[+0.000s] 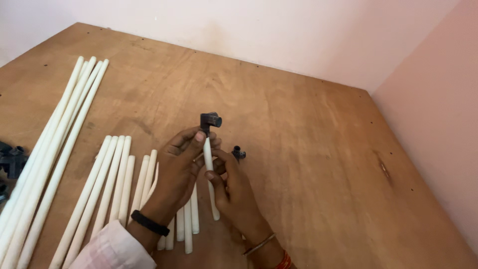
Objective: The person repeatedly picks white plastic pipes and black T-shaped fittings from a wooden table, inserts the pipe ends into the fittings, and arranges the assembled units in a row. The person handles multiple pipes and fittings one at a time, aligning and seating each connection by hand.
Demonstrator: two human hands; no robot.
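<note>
My left hand [178, 167] holds a dark plastic corner connector [209, 121] at its fingertips, a little above the wooden tabletop [298, 149]. A short white tube [210, 174] is gripped in my right hand [230, 187], its upper end touching the connector's underside. Whether the tube sits inside the connector I cannot tell. A second small dark connector [239, 152] shows just beyond my right fingers; I cannot tell if it is held or lying on the table.
Several short white tubes [117, 179] lie side by side under and left of my left wrist. A bundle of long white tubes [55, 144] runs along the left. More dark connectors [11, 162] sit at the left edge. Pink walls [428, 99] close the far and right sides.
</note>
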